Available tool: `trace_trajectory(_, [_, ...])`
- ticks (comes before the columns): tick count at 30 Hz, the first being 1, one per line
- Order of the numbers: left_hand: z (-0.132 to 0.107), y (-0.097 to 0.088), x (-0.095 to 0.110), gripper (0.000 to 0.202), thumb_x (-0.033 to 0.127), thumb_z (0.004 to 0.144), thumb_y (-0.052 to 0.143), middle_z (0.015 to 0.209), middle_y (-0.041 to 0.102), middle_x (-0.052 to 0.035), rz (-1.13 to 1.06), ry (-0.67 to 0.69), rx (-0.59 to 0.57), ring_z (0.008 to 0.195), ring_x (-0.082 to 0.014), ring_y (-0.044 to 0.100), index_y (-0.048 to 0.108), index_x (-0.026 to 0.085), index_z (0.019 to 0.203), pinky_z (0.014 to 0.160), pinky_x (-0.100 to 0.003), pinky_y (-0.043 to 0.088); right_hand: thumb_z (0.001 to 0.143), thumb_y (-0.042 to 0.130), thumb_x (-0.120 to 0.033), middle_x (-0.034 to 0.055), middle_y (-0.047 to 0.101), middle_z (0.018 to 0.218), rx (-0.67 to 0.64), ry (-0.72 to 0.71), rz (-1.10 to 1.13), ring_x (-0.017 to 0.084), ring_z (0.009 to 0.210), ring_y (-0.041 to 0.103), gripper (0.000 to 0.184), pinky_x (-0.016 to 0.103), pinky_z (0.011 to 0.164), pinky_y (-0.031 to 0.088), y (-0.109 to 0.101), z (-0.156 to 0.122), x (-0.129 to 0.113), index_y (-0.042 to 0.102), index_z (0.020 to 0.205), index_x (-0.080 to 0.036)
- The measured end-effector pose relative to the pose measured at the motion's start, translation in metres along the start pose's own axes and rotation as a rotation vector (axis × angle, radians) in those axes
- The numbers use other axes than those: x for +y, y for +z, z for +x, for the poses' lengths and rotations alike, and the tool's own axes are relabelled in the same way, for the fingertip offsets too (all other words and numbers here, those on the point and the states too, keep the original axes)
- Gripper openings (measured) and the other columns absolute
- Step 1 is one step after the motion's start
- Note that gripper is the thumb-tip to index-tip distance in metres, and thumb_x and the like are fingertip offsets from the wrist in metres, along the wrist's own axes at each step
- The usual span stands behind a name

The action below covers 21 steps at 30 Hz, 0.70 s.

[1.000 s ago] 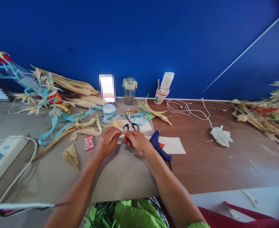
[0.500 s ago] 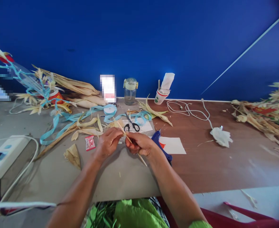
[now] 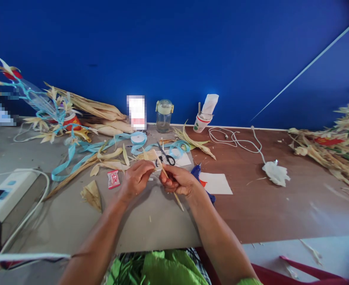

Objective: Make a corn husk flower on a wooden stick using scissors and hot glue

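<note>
My right hand point(image 3: 179, 179) grips a thin wooden stick point(image 3: 179, 202), which slants from upper left to lower right through the fingers. Close on its left, my left hand point(image 3: 137, 178) is closed in a pinch near the stick's upper end; what the fingertips hold is too small to make out. Just beyond the hands lie black-handled scissors point(image 3: 170, 160) and a strip of light blue ribbon point(image 3: 179, 148). A blue glue gun point(image 3: 196, 171) rests beside my right wrist, partly hidden by it. Dried corn husks point(image 3: 112, 164) lie to the left of my left hand.
A ribbon roll point(image 3: 138, 138), a glass jar point(image 3: 164, 116) and a paper cup point(image 3: 202, 123) stand towards the blue wall. A power strip point(image 3: 11, 198) sits at left. A red-white packet point(image 3: 113, 179), white card point(image 3: 217, 184) and white cable point(image 3: 236, 138) lie on the table.
My right hand and the stick have shifted slightly right, and the gap between the two hands has widened. The left fingertips have come away from the stick.
</note>
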State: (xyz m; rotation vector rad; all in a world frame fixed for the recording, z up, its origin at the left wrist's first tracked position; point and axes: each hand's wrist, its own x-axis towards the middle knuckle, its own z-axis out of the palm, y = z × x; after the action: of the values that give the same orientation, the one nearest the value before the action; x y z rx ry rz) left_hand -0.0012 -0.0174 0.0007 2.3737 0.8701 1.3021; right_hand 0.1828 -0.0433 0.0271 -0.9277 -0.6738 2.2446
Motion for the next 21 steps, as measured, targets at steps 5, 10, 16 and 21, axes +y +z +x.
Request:
trace_trajectory(5, [0.001,-0.001,-0.002,0.011,0.015,0.086,0.051,0.085,0.068,-0.0061,0.025,0.011,0.033,0.081,-0.0136,0.063,0.061,0.018,0.089,0.074,-0.027,0.05,0.09,0.041,-0.052,-0.0044,0.044,0.043,0.079,-0.099,0.088,0.002,0.031,0.021,0.054,0.016,0.036,0.018,-0.005,-0.005,-0.008,0.059,0.06,-0.012])
trace_trajectory(10, [0.003,-0.001,-0.002,0.009,0.017,0.087,0.051,0.082,0.068,-0.0055,0.05,-0.022,0.049,0.079,-0.0135,0.063,0.061,0.018,0.085,0.073,-0.027,0.05,0.084,0.041,-0.065,0.0001,0.052,0.051,0.198,-0.134,-0.034,0.005,0.037,0.038,0.062,0.018,0.038,0.024,0.004,-0.002,-0.002,0.066,0.07,-0.009])
trace_trajectory(16, [0.006,0.0,0.001,0.011,0.017,0.086,0.05,0.079,0.067,-0.004,0.043,-0.051,0.013,0.075,-0.0131,0.062,0.06,0.018,0.082,0.069,-0.026,0.049,0.079,0.053,-0.06,-0.0038,0.047,0.048,0.319,-0.179,-0.234,0.003,0.036,0.032,0.053,0.018,0.037,0.021,0.014,0.006,0.009,0.065,0.068,-0.01])
trace_trajectory(21, [0.005,0.001,0.001,0.011,0.017,0.087,0.05,0.079,0.066,-0.0039,0.042,-0.071,-0.021,0.075,-0.0131,0.061,0.06,0.018,0.082,0.069,-0.026,0.048,0.079,0.052,-0.059,-0.0051,0.044,0.043,0.355,-0.167,-0.296,0.003,0.033,0.03,0.052,0.019,0.036,0.019,0.016,0.008,0.008,0.061,0.062,-0.011])
